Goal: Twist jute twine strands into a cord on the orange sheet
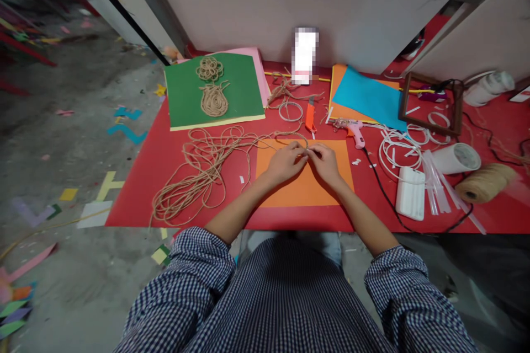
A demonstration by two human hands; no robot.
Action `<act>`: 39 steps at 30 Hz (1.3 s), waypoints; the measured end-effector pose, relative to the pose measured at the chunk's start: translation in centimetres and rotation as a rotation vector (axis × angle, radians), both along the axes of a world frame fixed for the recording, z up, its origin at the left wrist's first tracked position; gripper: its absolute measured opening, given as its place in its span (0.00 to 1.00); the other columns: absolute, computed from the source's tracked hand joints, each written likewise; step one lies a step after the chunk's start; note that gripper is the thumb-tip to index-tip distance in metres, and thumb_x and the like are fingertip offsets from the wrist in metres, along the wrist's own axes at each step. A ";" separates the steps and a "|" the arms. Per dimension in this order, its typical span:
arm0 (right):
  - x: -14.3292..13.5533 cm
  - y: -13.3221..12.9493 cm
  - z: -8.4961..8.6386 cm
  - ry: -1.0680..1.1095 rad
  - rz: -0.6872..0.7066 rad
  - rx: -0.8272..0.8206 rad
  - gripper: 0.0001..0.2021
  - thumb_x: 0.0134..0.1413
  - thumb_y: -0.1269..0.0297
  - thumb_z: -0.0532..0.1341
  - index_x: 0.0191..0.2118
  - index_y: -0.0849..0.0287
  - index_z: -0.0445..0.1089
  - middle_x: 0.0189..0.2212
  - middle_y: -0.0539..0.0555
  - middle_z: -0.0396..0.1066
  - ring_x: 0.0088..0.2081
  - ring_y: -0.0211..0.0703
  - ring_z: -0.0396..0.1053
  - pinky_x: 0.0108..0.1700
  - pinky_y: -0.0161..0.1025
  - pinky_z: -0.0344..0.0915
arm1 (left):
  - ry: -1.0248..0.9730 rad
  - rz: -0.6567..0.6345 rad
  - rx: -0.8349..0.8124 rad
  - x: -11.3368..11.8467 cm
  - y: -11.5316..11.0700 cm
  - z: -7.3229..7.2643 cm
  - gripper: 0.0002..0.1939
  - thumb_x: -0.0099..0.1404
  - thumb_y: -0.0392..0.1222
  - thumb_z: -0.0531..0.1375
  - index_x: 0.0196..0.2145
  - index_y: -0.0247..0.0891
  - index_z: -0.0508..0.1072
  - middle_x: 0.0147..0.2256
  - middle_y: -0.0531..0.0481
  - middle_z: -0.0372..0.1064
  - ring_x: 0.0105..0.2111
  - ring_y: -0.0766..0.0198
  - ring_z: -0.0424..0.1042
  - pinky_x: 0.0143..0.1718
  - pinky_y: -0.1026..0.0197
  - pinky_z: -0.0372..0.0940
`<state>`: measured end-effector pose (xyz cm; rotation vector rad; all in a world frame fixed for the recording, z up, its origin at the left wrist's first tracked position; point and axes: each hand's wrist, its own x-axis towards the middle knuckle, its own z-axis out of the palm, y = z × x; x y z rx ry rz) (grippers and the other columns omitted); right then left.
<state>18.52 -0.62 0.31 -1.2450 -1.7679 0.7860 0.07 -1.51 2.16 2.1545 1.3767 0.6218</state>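
Observation:
Over an orange sheet of paper [304, 190] my two hands meet, fingertips pinched together. My left hand [287, 161] is closed on jute twine [285, 135], which loops up in front of the fingers. Close beside it, my right hand [323, 161] pinches the same twine near its end; the exact grip is too small to see. From there the twine runs left into a loose tangled heap [207, 165] on the red table. A coiled twine piece [214, 100] and a twine flower shape [210, 68] lie on a green sheet [244, 88].
An orange cutter [310, 117] and a pink glue gun [355, 133] lie beyond my hands. To the right are a white power strip [410, 193], glue sticks [435, 190], a twine spool [486, 182] and a wooden frame [459, 107]. A bright blurred phone-like rectangle [305, 55] leans against the wall.

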 end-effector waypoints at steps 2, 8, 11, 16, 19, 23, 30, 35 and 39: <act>0.1 0.2 -0.3 0.024 0.008 -0.015 0.18 0.69 0.48 0.61 0.36 0.55 0.79 0.37 0.55 0.78 0.41 0.50 0.75 0.48 0.46 0.69 | 0.089 -0.012 0.013 -0.1 -0.2 0.3 0.20 0.77 0.50 0.51 0.52 0.41 0.79 0.47 0.40 0.76 0.45 0.52 0.76 0.45 0.53 0.67; 0.3 0.6 -0.5 0.012 0.054 -0.038 0.17 0.70 0.50 0.61 0.36 0.55 0.80 0.38 0.55 0.78 0.41 0.49 0.75 0.47 0.45 0.69 | 0.254 -0.012 0.066 -0.3 -0.4 0.6 0.21 0.78 0.52 0.50 0.52 0.40 0.78 0.45 0.38 0.78 0.42 0.50 0.76 0.41 0.52 0.65; 0.3 0.6 -0.5 -0.022 0.072 -0.040 0.15 0.70 0.53 0.61 0.38 0.55 0.81 0.40 0.56 0.78 0.42 0.50 0.75 0.50 0.46 0.69 | 0.275 -0.023 0.096 -0.5 -0.3 0.5 0.22 0.78 0.52 0.49 0.52 0.39 0.78 0.45 0.37 0.78 0.41 0.49 0.77 0.40 0.51 0.64; 0.2 0.4 -0.4 -0.146 0.056 -0.005 0.12 0.69 0.59 0.60 0.40 0.56 0.80 0.41 0.57 0.78 0.44 0.50 0.75 0.51 0.46 0.68 | 0.293 -0.041 0.114 -0.5 -0.1 -0.1 0.22 0.77 0.51 0.49 0.52 0.38 0.78 0.43 0.37 0.79 0.41 0.48 0.77 0.39 0.51 0.64; 0.0 0.2 -0.4 -0.233 0.046 0.008 0.11 0.70 0.61 0.58 0.40 0.57 0.78 0.41 0.57 0.77 0.44 0.50 0.74 0.50 0.45 0.67 | 0.288 -0.033 0.113 -0.4 -0.1 -0.3 0.20 0.76 0.50 0.50 0.49 0.37 0.78 0.41 0.36 0.80 0.39 0.48 0.78 0.38 0.51 0.63; -0.2 0.0 -0.3 -0.325 0.033 0.013 0.09 0.69 0.63 0.58 0.41 0.57 0.76 0.41 0.58 0.76 0.43 0.50 0.72 0.48 0.44 0.65 | 0.287 -0.030 0.128 -0.3 -0.1 -0.5 0.19 0.74 0.47 0.52 0.48 0.37 0.78 0.38 0.36 0.80 0.37 0.48 0.78 0.35 0.52 0.61; -0.2 -0.2 0.2 -0.337 0.039 -0.016 0.08 0.69 0.62 0.58 0.38 0.56 0.72 0.38 0.56 0.74 0.39 0.48 0.70 0.43 0.42 0.63 | 0.187 -0.006 0.142 -0.5 0.1 -0.2 0.16 0.74 0.47 0.53 0.41 0.37 0.78 0.38 0.37 0.79 0.36 0.51 0.76 0.37 0.53 0.61; -0.3 -0.4 1.1 -0.277 0.072 -0.002 0.10 0.71 0.60 0.57 0.38 0.56 0.71 0.38 0.56 0.73 0.39 0.47 0.70 0.44 0.42 0.62 | 0.084 0.145 0.101 -0.4 0.4 -0.1 0.14 0.76 0.47 0.52 0.41 0.39 0.74 0.39 0.41 0.78 0.37 0.53 0.76 0.39 0.55 0.61; -0.4 -0.5 1.4 -0.257 0.107 0.035 0.12 0.73 0.59 0.55 0.39 0.55 0.71 0.39 0.56 0.73 0.41 0.48 0.70 0.46 0.43 0.63 | 0.050 0.211 0.034 -0.1 0.2 0.3 0.16 0.78 0.50 0.51 0.51 0.40 0.72 0.44 0.42 0.79 0.40 0.52 0.77 0.40 0.54 0.63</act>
